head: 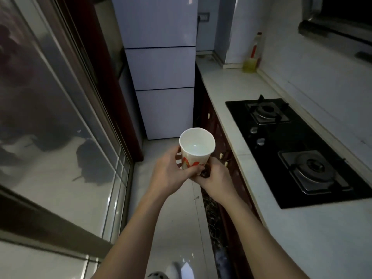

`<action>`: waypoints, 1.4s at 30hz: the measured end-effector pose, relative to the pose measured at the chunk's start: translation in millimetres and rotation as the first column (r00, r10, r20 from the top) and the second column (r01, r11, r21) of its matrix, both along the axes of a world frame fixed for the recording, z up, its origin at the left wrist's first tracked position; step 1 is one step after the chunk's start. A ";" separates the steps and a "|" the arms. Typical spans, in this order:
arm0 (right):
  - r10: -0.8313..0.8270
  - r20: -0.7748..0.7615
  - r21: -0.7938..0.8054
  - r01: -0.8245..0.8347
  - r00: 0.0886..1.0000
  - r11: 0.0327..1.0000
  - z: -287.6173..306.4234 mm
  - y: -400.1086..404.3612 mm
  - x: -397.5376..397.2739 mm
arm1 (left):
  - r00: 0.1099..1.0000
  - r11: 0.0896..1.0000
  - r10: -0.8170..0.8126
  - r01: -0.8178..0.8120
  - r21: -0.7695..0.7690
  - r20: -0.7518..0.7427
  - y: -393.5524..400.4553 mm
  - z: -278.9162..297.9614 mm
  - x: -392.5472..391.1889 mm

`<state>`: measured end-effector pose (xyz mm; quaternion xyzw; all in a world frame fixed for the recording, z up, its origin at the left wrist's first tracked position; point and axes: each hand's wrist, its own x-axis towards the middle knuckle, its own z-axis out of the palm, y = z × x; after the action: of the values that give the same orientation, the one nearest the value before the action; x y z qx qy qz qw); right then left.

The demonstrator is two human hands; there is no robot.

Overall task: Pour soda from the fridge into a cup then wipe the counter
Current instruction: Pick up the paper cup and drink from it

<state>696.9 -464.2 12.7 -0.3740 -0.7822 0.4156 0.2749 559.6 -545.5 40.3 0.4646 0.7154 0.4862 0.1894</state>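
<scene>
Cup (196, 146) — white paper, red-orange print low on its side, mouth open toward me, nothing in it that I can see. I hold it in the air over the floor (169, 218), in front of the fridge and left of the worktop edge.

Far left: glass sliding door (60, 117) in a dark frame, reflections across it.

Left hand (171, 172): fingers curled round the cup's left side and lower body, thumb across the printed part.

Straight ahead: tall pale fridge (161, 67), three door panels stacked, all closed, standing at the end of the narrow aisle.

Right hand (215, 176): fingers curled under and against the cup's base on the right. A small dark thing sits between the two hands at the base; I cannot tell what it is.

Right: dark cabinet fronts (221, 150) under a pale worktop (231, 93). Set into it, a black two-burner gas hob (296, 150), knobs near its left edge. Far back on the worktop, against the wall, a bottle (252, 57) of yellowish liquid with a red label.
</scene>
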 end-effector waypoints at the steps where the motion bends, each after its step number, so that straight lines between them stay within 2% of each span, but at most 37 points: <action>1: 0.004 0.005 0.004 -0.004 1.000 1.000 1.7 11.6 -16.7 | 1.000 1.000 0.003 -0.003 0.001 -0.004 11.1 0.7 -16.7; 13: 0.061 0.045 -0.012 -0.060 0.997 0.998 5.8 134.2 -157.1 | 0.999 0.999 0.038 -0.038 -0.009 -0.013 129.6 -3.0 -156.9; 22: 0.124 0.039 -0.027 -0.123 0.991 0.992 -6.8 264.4 -249.7 | 0.993 0.993 0.115 -0.115 -0.013 -0.004 249.8 -14.8 -240.2; 26: 0.114 0.025 -0.017 -0.113 0.993 0.993 -10.1 342.2 -282.1 | 0.996 0.996 0.080 -0.081 -0.043 -0.024 326.0 -9.2 -274.0; 32: 0.128 0.016 0.007 -0.128 0.992 0.992 -9.9 446.9 -315.0 | 0.999 0.998 0.046 -0.045 -0.045 0.021 429.5 -5.4 -307.5; 42: 0.036 0.078 -0.022 -0.034 0.996 0.999 -26.0 556.2 -358.9 | 0.999 0.998 -0.049 0.049 -0.043 0.005 548.3 -26.6 -361.1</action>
<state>338.1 92.0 -13.4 -0.3791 -0.7944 0.4135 0.2329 198.5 2.8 13.6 0.4768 0.7138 0.4667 0.2128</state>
